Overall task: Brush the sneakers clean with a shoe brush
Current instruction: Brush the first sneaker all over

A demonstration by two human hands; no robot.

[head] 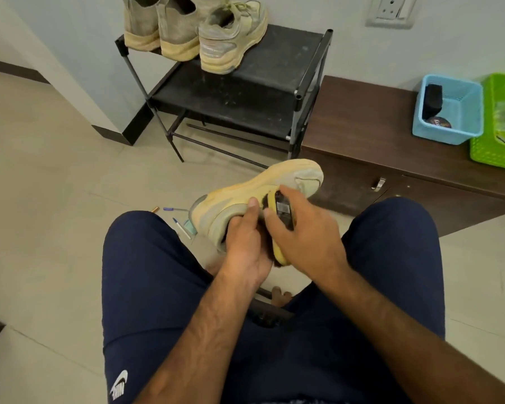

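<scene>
A dusty tan sneaker point(263, 188) is held above my knees, toe pointing up and to the right. My left hand point(245, 243) grips its heel and collar, thumb lying along the side. My right hand point(301, 237) grips a yellow-backed shoe brush point(280, 217) whose dark bristles press against the sneaker's side. The matching sneaker point(231, 39) stands on the black shoe rack point(274, 77) behind, next to a pair of tan boots point(164, 27).
A low brown cabinet point(370, 132) on the right carries a blue basket point(449, 109) with a dark brush and a tin, and a green basket point(499, 123). Pens point(178, 220) lie on the tiled floor near my left knee. My bare toes point(280, 295) show below.
</scene>
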